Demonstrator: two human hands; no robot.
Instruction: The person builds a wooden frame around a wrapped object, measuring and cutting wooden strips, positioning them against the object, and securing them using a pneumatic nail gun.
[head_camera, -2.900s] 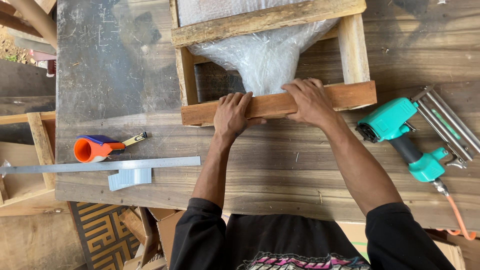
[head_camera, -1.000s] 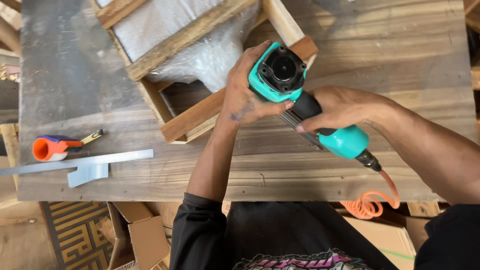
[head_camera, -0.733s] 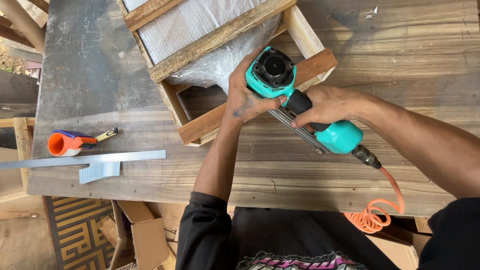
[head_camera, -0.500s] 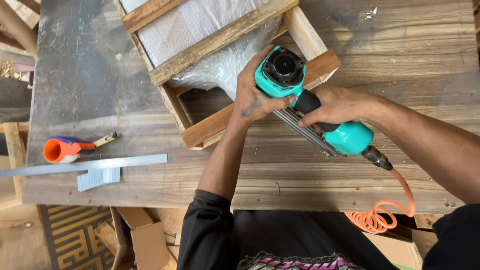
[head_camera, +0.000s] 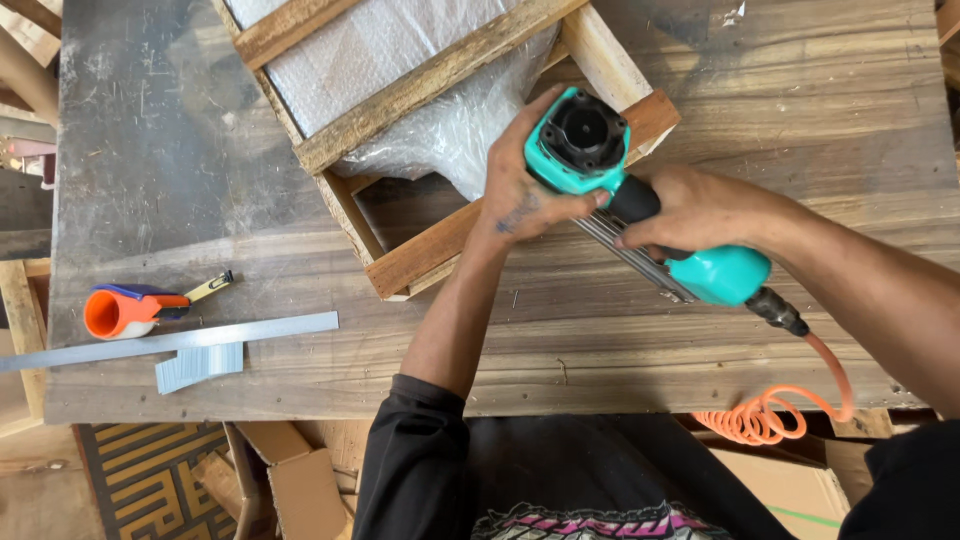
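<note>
Wooden workbench (head_camera: 700, 330): both hands grip nail gun (head_camera: 640, 200) atop crate (head_camera: 440, 130).

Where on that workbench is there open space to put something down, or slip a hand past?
Bare patches: the dark bench top left of the wooden frame, above the tape measure; the planks at upper right beyond the frame; and the front strip between the metal ruler and the left hand. Crowded: the frame's near corner, where both hands, the right hand included, hold the teal nail gun.
</note>
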